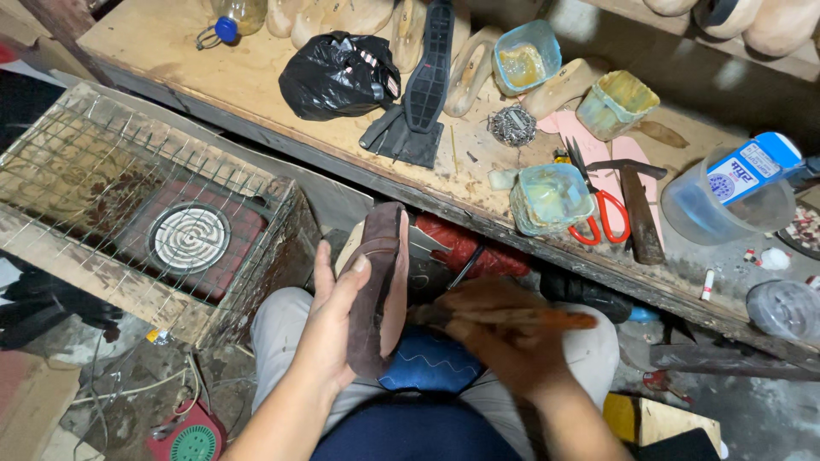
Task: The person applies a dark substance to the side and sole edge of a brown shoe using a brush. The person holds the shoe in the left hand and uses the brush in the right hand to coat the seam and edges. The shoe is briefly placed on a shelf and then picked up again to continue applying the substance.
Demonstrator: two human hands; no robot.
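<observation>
Down over the lap, a brown shoe piece is held upright by the left hand, fingers curled around it; a blurred brush is gripped by the right hand, near the shoe piece.

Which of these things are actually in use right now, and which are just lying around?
In use: brown shoe upper in the left hand; blurred brush-like tool in the right hand.

Lying about: red scissors, hammer, black bag, coil heater.
</observation>
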